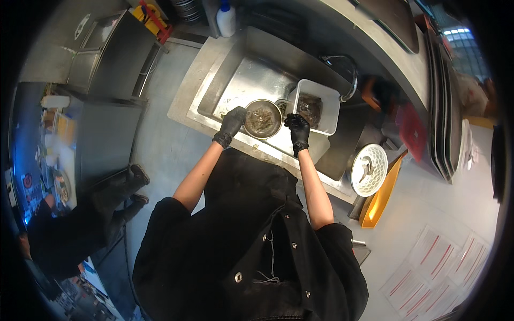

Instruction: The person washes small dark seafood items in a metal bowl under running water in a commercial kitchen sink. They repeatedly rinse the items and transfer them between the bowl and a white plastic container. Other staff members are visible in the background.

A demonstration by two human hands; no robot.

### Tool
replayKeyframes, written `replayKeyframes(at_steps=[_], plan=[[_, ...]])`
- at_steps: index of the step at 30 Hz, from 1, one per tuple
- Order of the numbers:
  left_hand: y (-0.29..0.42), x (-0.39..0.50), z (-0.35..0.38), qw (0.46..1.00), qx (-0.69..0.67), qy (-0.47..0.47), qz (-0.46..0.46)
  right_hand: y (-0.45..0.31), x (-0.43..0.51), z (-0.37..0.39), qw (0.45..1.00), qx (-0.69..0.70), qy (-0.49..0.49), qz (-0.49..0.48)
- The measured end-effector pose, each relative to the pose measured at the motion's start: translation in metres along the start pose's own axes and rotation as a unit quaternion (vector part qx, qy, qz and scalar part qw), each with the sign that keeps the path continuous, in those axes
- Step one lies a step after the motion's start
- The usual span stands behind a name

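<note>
A round metal bowl (263, 119) sits in the front part of the stainless-steel sink (257, 80), with wet, greyish-brown pieces inside, perhaps shrimp shells. My left hand (234, 121), in a black glove, is closed at the bowl's left rim. My right hand (298, 127), gloved too, has its fingers curled between the bowl and a white plastic tub (336, 105). Whether it holds something small cannot be seen. Inside the tub lie dark raw shrimp (309, 109), seemingly in water. Another container (282, 106), partly hidden, shows between bowl and tub.
A white colander (375, 182) with a few shrimp (366, 167) stands at the sink's right end, by a yellow panel (379, 200). A curved faucet (353, 80) reaches over the tub. Dark trays (443, 108) lean at right. Another person (76, 236) stands at left.
</note>
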State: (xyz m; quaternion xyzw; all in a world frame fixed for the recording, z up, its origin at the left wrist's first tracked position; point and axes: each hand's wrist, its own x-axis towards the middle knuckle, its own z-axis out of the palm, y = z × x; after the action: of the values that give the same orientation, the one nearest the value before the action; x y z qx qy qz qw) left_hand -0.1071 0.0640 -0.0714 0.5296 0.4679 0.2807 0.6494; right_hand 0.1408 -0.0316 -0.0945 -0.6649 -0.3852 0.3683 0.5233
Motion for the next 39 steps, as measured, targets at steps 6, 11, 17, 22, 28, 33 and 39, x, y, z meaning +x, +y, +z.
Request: replayKeyframes(at_steps=[6, 11, 17, 22, 28, 33, 39], plan=[[0.031, 0.005, 0.046, 0.94, 0.306, -0.135, 0.062, -0.004, -0.017, 0.022, 0.997, -0.007, -0.064, 0.037], [0.054, -0.001, 0.063, 0.916, 0.353, -0.182, 0.055, -0.047, -0.028, 0.02, 0.95, -0.296, -0.085, -0.049], [0.038, 0.004, 0.067, 0.958, 0.229, -0.161, 0.065, -0.082, -0.028, 0.004, 0.934, -0.327, -0.099, -0.102], [0.039, 0.01, 0.064, 0.96, 0.123, -0.248, 0.029, -0.077, -0.021, -0.007, 0.961, -0.199, -0.142, -0.133], [0.04, 0.028, 0.053, 0.935, 0.017, -0.351, -0.038, -0.077, -0.023, -0.015, 0.981, -0.099, -0.164, -0.037], [0.045, 0.022, 0.065, 0.937, 0.201, -0.286, 0.026, -0.067, -0.032, -0.003, 0.981, -0.164, -0.081, -0.071], [0.064, 0.005, 0.087, 0.897, 0.347, -0.155, 0.225, -0.065, -0.036, 0.007, 0.934, -0.317, -0.007, -0.167]])
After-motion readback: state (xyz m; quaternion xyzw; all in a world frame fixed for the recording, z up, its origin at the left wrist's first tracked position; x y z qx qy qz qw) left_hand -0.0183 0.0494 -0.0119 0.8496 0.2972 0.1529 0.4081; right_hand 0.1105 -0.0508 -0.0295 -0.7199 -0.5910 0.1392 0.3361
